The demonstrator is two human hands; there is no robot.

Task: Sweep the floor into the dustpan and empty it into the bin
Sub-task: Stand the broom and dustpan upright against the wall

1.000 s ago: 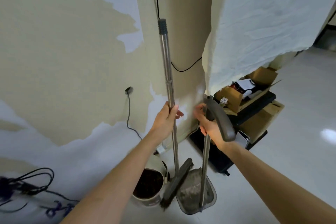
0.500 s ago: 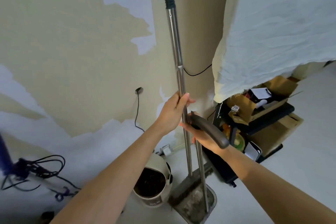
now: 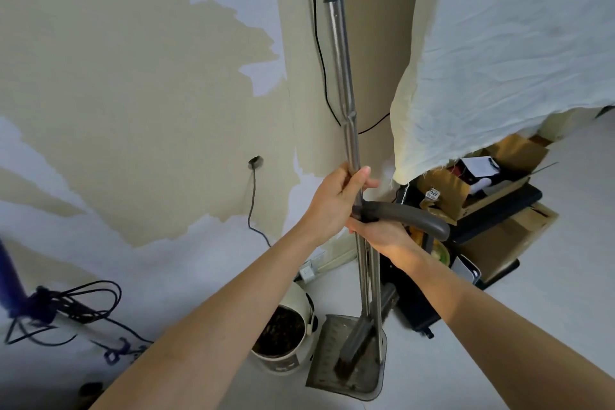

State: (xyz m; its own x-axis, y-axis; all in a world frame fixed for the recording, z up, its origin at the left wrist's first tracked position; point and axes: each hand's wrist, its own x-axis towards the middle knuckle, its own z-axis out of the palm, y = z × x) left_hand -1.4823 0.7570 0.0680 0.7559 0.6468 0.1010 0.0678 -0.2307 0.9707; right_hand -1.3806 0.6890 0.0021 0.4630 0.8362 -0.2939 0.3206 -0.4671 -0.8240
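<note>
Standing upright near the wall corner: broom (image 3: 342, 76), long steel shaft, ribbed dark cap, bristle head resting inside grey dustpan (image 3: 332, 353) on the floor beside the white bin (image 3: 293, 306). Left hand (image 3: 336, 200) wraps the shaft; right hand (image 3: 386, 236) grips beneath the dustpan's curved grey handle.

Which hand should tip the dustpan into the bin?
The right hand, probably: it already holds the dustpan handle. The left hand grips the broom pole. The bin stands beside the pan.
</note>
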